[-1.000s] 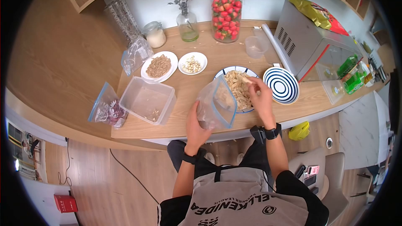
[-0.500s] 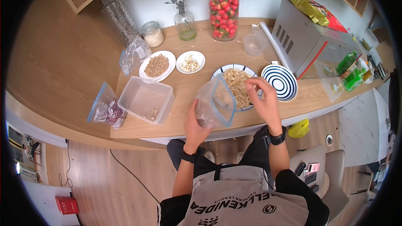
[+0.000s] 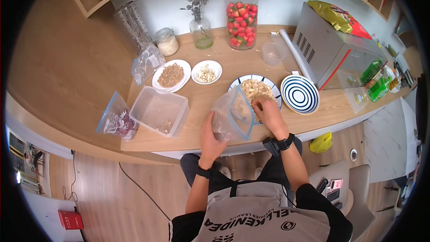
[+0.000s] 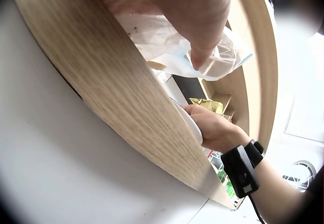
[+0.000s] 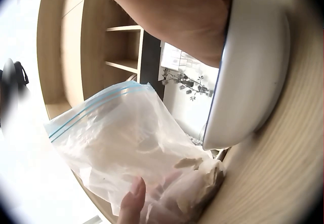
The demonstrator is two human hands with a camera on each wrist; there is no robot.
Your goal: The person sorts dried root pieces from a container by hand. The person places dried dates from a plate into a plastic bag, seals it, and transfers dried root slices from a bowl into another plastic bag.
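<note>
The left hand (image 3: 211,139) grips a clear zip bag (image 3: 225,118) from its left side, its blue-edged mouth open toward a blue-rimmed bowl (image 3: 271,83) of pale dried slices (image 3: 256,88). A few pieces lie low inside the bag (image 5: 126,138) in the right wrist view, with the left thumb pressed on the plastic. The right hand (image 3: 270,114) reaches over the bowl's near side beside the bag mouth, fingers bent down at the slices. In the right wrist view the bowl (image 5: 248,72) hides its fingertips; whether they pinch a slice cannot be told.
Left of the bag are a plastic tub (image 3: 154,115) with a few bits, a plate of brown pieces (image 3: 171,75), a small dish (image 3: 206,72) and a filled zip bag (image 3: 118,123). A striped bowl (image 3: 300,94) stands right; strawberries (image 3: 242,24) stand behind.
The right hand held a slice over the bowl, then lifted up and right with thumb and finger together; now it is lower and left, near the bag mouth. The left hand keeps its grip.
</note>
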